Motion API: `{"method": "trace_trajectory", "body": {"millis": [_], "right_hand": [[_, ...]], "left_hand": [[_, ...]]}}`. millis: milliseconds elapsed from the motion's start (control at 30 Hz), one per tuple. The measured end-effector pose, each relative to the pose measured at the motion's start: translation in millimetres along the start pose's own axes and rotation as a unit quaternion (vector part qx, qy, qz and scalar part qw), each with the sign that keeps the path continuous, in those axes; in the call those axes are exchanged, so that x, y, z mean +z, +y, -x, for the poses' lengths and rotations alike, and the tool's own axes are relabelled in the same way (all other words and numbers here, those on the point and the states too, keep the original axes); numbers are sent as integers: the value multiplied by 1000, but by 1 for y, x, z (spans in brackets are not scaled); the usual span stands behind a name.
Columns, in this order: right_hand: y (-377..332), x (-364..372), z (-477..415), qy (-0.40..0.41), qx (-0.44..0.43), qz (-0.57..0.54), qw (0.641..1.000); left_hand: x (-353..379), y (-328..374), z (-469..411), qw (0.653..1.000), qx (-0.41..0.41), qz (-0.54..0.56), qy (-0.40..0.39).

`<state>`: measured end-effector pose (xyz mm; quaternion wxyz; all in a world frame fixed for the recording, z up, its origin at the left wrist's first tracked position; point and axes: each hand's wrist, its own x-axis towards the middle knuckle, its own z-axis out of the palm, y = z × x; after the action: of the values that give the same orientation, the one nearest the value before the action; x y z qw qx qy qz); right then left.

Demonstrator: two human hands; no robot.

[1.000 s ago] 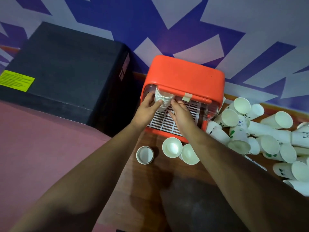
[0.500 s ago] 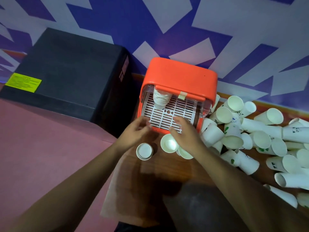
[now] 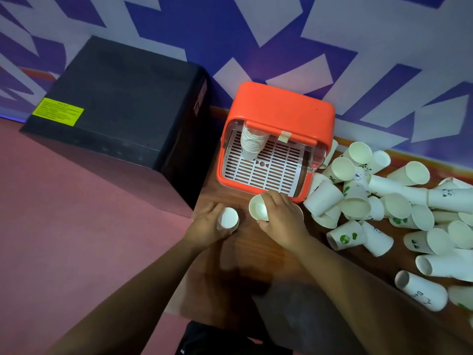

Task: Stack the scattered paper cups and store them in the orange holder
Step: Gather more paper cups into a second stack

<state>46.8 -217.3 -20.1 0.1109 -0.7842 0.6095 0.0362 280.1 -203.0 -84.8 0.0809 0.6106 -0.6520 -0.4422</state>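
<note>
progress early: one stack (image 3: pixel 252 142) sits back-left in the orange holder (image 3: pixel 281 111); most paper cups (image 3: pixel 384 201) lie scattered on the surface (image 3: pixel 243 254) to its right. left hand (image 3: pixel 207 226) fingers curl round one cup (image 3: pixel 228 217), right hand (image 3: pixel 281 221) fingers clamp a second cup (image 3: pixel 258 208), just before the holder. cups white, thin, some printed.

One orange holder (image 3: pixel 281 111) is counted, with one stack of cups (image 3: pixel 252 142) inside. One black box (image 3: pixel 122 98) is seen left of the holder. In front of it two cups are held: the left cup (image 3: pixel 228 217) by the left hand (image 3: pixel 207 226), the right cup (image 3: pixel 258 208) by the right hand (image 3: pixel 281 221). Right of it, over twenty loose cups (image 3: pixel 399 206) are heaped
</note>
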Motion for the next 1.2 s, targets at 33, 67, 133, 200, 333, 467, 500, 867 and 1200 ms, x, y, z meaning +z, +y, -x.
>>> {"method": "trace_trajectory", "body": {"millis": [33,67,133,200,333,467,500,867,1200], "right_hand": [[0,1,1,7,-5,5,1000],[-1,1,3,12,-6,7,1000],[-2,2,6,12,-4,3,1000],[-2,6,11,1,-8,-5,1000],[-5,11,20,-17,-32,-21,999],[-15,-4,21,4,2,-82,997],[-18,-12,20,2,41,-144,989],[-11,-68,32,6,157,-615,773],[-3,-44,44,-9,132,-438,889]], "left_hand": [[2,1,1,1000,2,10,7],[2,2,2,1000,5,18,13],[2,5,7,999,11,40,31],[-2,5,13,993,7,105,58],[-18,8,24,962,-5,247,112],[-36,29,31,918,7,368,145],[-40,35,31,902,7,408,142],[-20,83,18,885,28,465,-27],[-7,80,8,970,139,192,-57]]}}
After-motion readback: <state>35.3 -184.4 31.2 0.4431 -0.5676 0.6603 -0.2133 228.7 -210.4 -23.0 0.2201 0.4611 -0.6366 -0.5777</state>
